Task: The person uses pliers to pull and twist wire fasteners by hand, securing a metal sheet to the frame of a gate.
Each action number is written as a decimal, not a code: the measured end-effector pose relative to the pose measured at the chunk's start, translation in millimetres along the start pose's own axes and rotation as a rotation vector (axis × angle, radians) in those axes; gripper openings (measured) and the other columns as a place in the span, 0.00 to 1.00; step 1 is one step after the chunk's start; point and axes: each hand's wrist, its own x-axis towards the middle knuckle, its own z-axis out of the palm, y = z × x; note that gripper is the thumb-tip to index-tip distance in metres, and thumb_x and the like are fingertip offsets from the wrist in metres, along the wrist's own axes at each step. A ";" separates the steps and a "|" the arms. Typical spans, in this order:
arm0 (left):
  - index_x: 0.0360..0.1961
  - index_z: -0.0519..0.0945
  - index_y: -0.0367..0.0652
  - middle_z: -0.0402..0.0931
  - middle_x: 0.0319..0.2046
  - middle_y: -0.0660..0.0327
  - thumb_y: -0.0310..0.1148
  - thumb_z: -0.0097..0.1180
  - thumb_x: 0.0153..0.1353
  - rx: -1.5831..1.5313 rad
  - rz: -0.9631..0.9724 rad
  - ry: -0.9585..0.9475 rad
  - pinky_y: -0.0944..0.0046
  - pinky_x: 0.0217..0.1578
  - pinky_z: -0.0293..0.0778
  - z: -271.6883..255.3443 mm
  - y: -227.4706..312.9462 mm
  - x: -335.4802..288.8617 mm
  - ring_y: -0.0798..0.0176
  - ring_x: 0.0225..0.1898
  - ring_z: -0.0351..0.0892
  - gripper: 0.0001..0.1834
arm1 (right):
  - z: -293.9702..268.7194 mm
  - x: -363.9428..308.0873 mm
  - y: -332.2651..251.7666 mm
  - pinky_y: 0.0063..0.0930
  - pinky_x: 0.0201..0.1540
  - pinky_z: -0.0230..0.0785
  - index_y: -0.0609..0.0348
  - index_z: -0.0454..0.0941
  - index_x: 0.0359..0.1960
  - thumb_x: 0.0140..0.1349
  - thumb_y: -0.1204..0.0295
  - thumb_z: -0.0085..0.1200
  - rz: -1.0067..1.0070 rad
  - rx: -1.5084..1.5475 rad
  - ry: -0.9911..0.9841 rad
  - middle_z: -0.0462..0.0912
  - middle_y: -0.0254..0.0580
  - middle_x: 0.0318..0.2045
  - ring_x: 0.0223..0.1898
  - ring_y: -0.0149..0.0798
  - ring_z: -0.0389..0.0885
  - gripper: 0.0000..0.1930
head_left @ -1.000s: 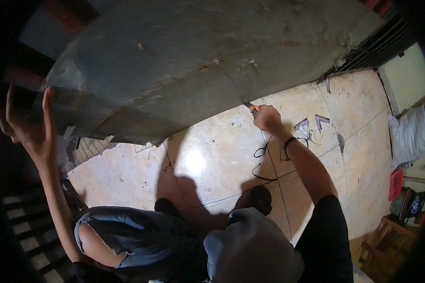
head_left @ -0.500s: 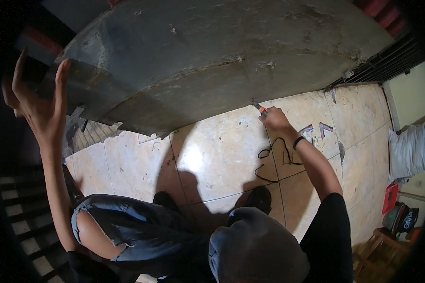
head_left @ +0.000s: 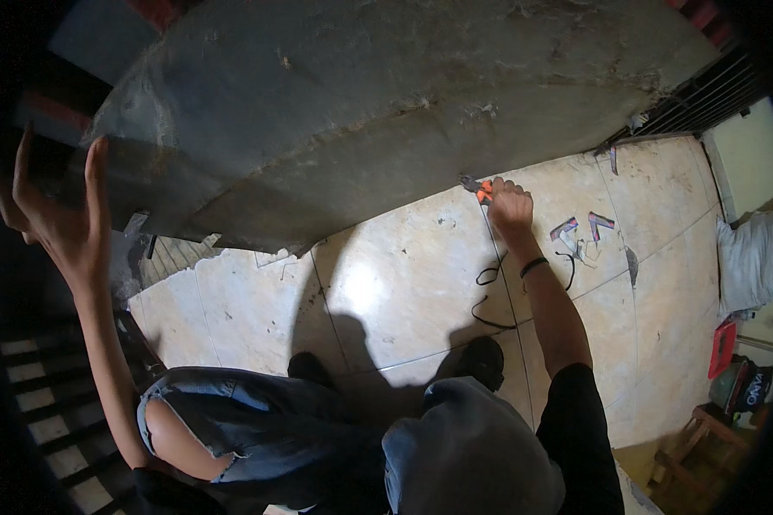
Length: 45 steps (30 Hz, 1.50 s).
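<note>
Cream-coloured tiles (head_left: 429, 292) cover the floor, with dark grout lines and scattered specks. A thin black cord (head_left: 495, 325) lies curled on them, near two bent, multicoloured strips (head_left: 601, 227). A black barred grille (head_left: 704, 90) stands at upper right. Down the right side come a crumpled white sack-like bundle (head_left: 745, 266), a red box-like object (head_left: 722, 349) and a wooden stool (head_left: 704, 429).

The right hand (head_left: 510, 209) grips orange-handled pliers (head_left: 483, 190) by the grey panel (head_left: 343, 94), whose dim left end the spread left hand (head_left: 64, 232) perhaps touches.
</note>
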 end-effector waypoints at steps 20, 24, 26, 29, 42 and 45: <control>0.69 0.67 0.39 0.67 0.60 0.49 0.44 0.74 0.60 -0.057 0.000 -0.024 0.57 0.49 0.79 8.6 -7.8 -5.4 0.56 0.54 0.76 0.42 | -39.5 -26.9 -32.6 0.40 0.36 0.81 0.59 0.79 0.43 0.61 0.71 0.61 0.166 -0.022 -0.039 0.76 0.47 0.37 0.45 0.51 0.78 0.11; 0.68 0.68 0.37 0.74 0.54 0.49 0.43 0.74 0.60 -0.087 -0.066 0.009 0.57 0.51 0.80 9.7 -5.7 -6.9 0.56 0.52 0.81 0.41 | -34.8 -28.6 -28.2 0.37 0.32 0.82 0.61 0.79 0.42 0.59 0.72 0.63 0.144 -0.038 0.042 0.75 0.47 0.34 0.43 0.51 0.80 0.11; 0.68 0.68 0.37 0.76 0.52 0.50 0.43 0.74 0.59 -0.131 -0.093 -0.008 0.57 0.52 0.80 9.2 -8.1 -7.8 0.56 0.52 0.82 0.41 | -29.6 -25.4 -27.5 0.33 0.26 0.79 0.55 0.79 0.38 0.65 0.64 0.59 0.070 -0.195 0.172 0.76 0.35 0.30 0.33 0.39 0.82 0.08; 0.67 0.69 0.37 0.76 0.53 0.49 0.43 0.75 0.59 -0.133 -0.130 -0.030 0.56 0.53 0.80 6.5 -11.4 -6.3 0.57 0.51 0.83 0.40 | -26.1 -17.6 -31.9 0.31 0.25 0.77 0.54 0.80 0.41 0.65 0.63 0.59 0.049 -0.306 0.183 0.75 0.33 0.29 0.27 0.36 0.81 0.09; 0.53 0.82 0.34 0.83 0.40 0.55 0.43 0.79 0.52 -0.017 0.126 0.043 0.60 0.46 0.78 -48.1 9.9 -7.4 0.55 0.45 0.83 0.32 | -15.3 -6.5 -58.7 0.34 0.26 0.75 0.56 0.81 0.57 0.62 0.66 0.59 -0.001 -0.346 0.284 0.73 0.32 0.29 0.24 0.34 0.79 0.21; 0.44 0.82 0.45 0.79 0.38 0.59 0.41 0.71 0.56 -0.294 0.340 -0.435 0.57 0.49 0.75 -18.1 61.3 -82.9 0.58 0.41 0.82 0.18 | -17.9 -15.7 -32.4 0.33 0.26 0.73 0.56 0.82 0.56 0.62 0.65 0.59 0.027 -0.490 0.298 0.73 0.32 0.29 0.23 0.34 0.78 0.21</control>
